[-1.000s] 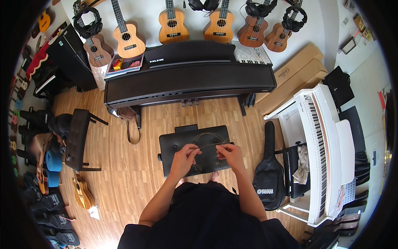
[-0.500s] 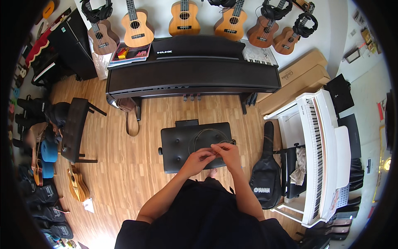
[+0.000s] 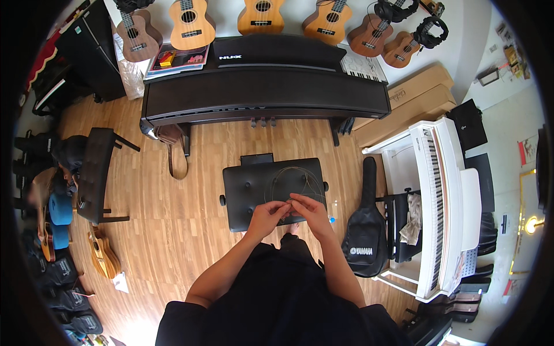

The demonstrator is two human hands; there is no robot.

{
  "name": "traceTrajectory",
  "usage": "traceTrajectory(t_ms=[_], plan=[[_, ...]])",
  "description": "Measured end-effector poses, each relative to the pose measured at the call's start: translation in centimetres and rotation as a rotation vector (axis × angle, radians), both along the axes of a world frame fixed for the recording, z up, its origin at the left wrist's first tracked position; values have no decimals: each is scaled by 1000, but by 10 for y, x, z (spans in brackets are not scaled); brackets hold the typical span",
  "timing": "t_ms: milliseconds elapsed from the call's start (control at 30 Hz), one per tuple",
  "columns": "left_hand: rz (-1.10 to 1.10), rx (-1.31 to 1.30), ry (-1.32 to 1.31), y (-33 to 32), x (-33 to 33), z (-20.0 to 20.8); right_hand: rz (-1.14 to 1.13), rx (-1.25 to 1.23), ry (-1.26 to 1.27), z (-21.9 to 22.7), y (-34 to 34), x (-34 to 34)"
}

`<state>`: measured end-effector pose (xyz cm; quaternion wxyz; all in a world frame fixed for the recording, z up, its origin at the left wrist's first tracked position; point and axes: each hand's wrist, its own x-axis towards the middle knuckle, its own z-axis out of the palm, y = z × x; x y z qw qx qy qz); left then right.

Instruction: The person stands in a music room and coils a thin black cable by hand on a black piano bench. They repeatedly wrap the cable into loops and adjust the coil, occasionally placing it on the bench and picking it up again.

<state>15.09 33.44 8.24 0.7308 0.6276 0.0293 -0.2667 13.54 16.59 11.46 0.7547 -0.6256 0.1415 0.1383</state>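
Observation:
A thin, wiry string [image 3: 299, 168], most likely an instrument string, is looped into a loose coil in front of me. My left hand [image 3: 266, 218] pinches it at the near side of the loops, thumb and fingertips pressed together. My right hand [image 3: 312, 213] is closed on the same part of the coil, its fingertips meeting those of the left. Just what the fingertips do with the string is too small to see. Beyond and below both hands is a black padded bench [image 3: 241, 199] with side knobs, seen through the loops.
A dark digital piano [image 3: 265, 89] stands ahead, with ukuleles [image 3: 190, 26] on the wall above. To the right are a black guitar bag [image 3: 365, 239] and a white piano [image 3: 430, 213]. At left, a person [image 3: 43, 190] with a guitar sits near another black bench [image 3: 95, 173].
The view has shifted slightly, so the room sits higher in the picture. My hands stay together on the coil, with the fingers slightly rearranged. A small blue thing now shows beside my right wrist.

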Motion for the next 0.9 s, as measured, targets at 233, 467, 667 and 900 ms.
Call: traceTrajectory(t_ms=[233, 467, 667, 900], plan=[[-36, 121, -178, -2, 4, -2, -125, -145, 24, -16, -2, -1], [172, 151, -245, -7, 35, 6, -230, -500, -79, -39, -47, 0], [177, 216, -173, 12, 63, -34, -398, -444, 94, -64, -128, 6], [266, 216, 86, -4, 59, -44, -584, -319, 50, -70, -185, 18]])
